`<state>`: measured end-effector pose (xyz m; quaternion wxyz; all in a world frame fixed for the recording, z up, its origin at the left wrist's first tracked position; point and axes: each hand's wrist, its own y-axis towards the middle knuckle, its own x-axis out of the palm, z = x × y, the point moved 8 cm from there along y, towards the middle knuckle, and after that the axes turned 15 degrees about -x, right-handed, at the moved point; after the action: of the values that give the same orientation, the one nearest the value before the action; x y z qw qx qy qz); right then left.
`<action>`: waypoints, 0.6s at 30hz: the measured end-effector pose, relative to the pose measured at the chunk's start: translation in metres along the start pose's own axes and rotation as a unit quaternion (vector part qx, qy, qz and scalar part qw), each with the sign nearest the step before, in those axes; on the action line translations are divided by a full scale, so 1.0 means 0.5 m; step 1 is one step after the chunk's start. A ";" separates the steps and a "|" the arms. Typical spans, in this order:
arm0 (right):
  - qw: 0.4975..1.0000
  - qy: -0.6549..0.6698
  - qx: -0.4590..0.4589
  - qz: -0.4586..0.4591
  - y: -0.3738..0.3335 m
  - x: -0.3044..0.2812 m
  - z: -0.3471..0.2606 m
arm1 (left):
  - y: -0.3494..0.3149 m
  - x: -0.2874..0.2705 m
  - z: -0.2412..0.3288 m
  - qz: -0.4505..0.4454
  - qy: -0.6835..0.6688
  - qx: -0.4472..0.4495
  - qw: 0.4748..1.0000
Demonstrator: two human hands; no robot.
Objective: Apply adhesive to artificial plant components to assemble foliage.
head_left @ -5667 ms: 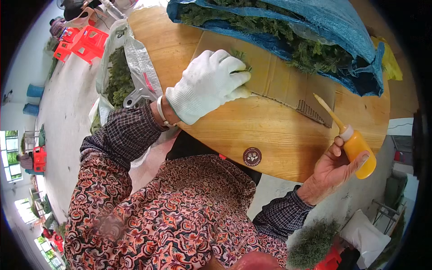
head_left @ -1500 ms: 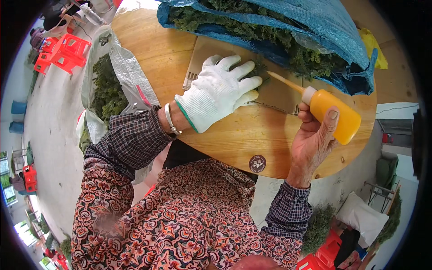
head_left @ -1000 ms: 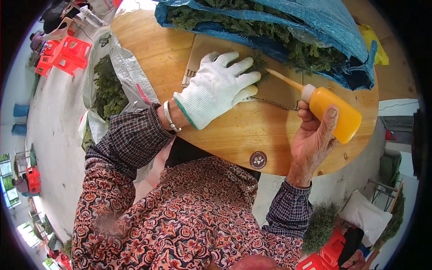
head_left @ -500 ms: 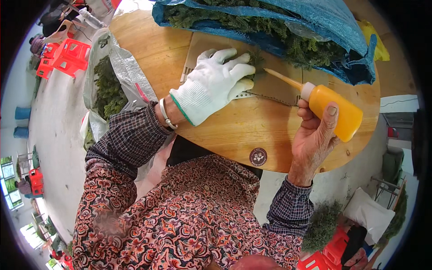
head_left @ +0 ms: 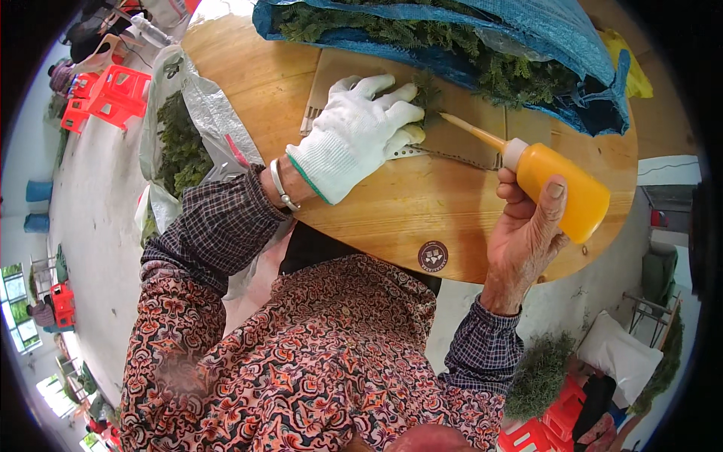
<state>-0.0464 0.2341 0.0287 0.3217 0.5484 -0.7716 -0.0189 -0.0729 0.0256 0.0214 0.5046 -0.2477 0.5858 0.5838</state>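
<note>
squeeze bottle (head_left: 559,188): 1 | cardboard sheet (head_left: 467,135): 1 | white glove (head_left: 354,135): 1 | blue sack (head_left: 542,38): 1

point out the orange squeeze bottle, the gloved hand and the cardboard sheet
orange squeeze bottle (head_left: 561,190), head view, on its body
left hand (head_left: 354,139), head view, on the back of the white glove
cardboard sheet (head_left: 471,143), head view, on a bare part

One view only, a wide fisheye camera worn on the person's head, looking steeply down over the chest and both forearms, which enter from the lower edge. It sits close: the patterned blouse fills the lower half, and the round wooden table (head_left: 361,218) takes up the upper middle. The picture is upright, its left being the person's left. Straight lines bow toward the dark circular rim. Floor shows at both sides, with red plastic stools (head_left: 105,98) at upper left. No second view shares the scene.
</note>
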 end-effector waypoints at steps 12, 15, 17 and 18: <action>1.000 -0.002 -0.005 0.009 -0.012 -0.014 -0.011 | -0.002 0.001 0.002 0.008 -0.013 0.001 1.000; 1.000 -0.001 -0.005 0.009 -0.015 -0.017 -0.010 | -0.002 0.003 0.001 0.011 -0.019 0.000 1.000; 1.000 -0.004 -0.005 0.012 -0.017 -0.021 -0.009 | -0.002 0.002 0.002 0.012 -0.019 0.004 1.000; 1.000 -0.005 -0.005 0.014 -0.017 -0.023 -0.008 | -0.002 0.002 0.002 0.012 -0.019 0.006 1.000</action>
<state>-0.0349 0.2417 0.0232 0.3203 0.5362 -0.7806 -0.0213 -0.0721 0.0268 0.0202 0.5097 -0.2268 0.5826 0.5911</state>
